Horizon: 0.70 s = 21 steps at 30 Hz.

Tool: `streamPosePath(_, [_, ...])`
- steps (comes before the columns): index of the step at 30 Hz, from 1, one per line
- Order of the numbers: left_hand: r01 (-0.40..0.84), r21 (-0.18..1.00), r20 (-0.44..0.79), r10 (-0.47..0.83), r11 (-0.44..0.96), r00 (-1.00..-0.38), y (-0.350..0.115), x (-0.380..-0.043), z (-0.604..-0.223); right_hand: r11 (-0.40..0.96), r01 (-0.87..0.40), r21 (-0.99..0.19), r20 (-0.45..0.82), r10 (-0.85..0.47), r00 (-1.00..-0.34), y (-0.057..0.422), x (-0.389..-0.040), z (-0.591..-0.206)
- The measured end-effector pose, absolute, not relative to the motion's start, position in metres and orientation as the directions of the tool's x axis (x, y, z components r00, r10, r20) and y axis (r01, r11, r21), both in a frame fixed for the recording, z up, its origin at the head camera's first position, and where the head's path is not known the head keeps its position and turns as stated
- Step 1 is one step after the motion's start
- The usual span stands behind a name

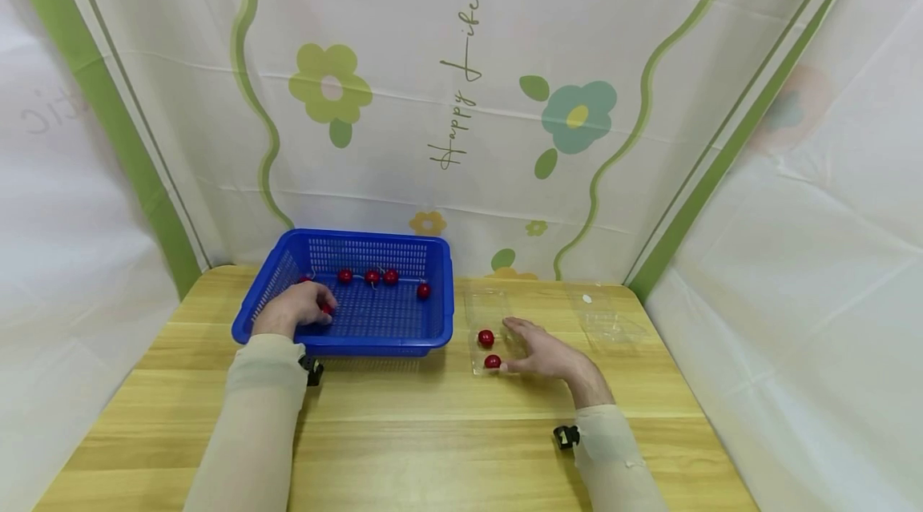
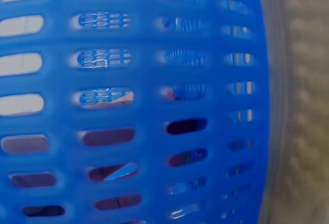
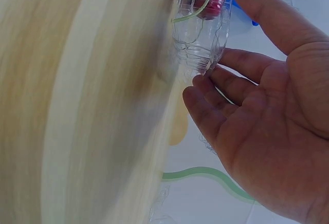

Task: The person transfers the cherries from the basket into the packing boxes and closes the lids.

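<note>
My left hand (image 1: 294, 308) reaches over the near left side of the blue plastic basket (image 1: 450, 312). Its thumb and fingertips pinch a red cherry (image 1: 328, 308), partly hidden by the hand. In the left wrist view the basket's slotted wall (image 2: 149, 111) blocks most of the hand. To the right of the basket lies a clear plastic box (image 1: 485, 302) with two cherries, one farther back (image 1: 486, 338) and one nearer (image 1: 493, 361). Along the box's right side my right hand (image 1: 546, 352) rests with its fingers extended, touching the clear wall (image 3: 203, 49).
Several more stemmed cherries (image 1: 345, 276) lie in the basket, mostly along its far side, one at the right (image 1: 424, 290). Another clear plastic container (image 1: 613, 328) sits at the table's back right. A printed cloth (image 1: 461, 191) hangs behind the wooden table (image 1: 425, 448).
</note>
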State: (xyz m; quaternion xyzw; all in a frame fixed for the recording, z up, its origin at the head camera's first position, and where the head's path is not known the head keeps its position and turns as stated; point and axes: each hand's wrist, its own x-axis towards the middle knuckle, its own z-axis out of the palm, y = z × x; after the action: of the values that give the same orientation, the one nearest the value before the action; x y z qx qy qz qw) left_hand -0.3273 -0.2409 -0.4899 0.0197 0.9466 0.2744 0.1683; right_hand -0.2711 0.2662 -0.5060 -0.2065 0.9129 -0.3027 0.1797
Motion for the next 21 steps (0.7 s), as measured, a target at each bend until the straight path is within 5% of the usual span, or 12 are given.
streamPosePath(21, [0.1,0.575,-0.173,0.241,0.812,-0.955,-0.203,-0.299,-0.457,0.735,-0.246,-0.632,-0.212,-0.469,-0.857,0.268,-0.271,-0.508])
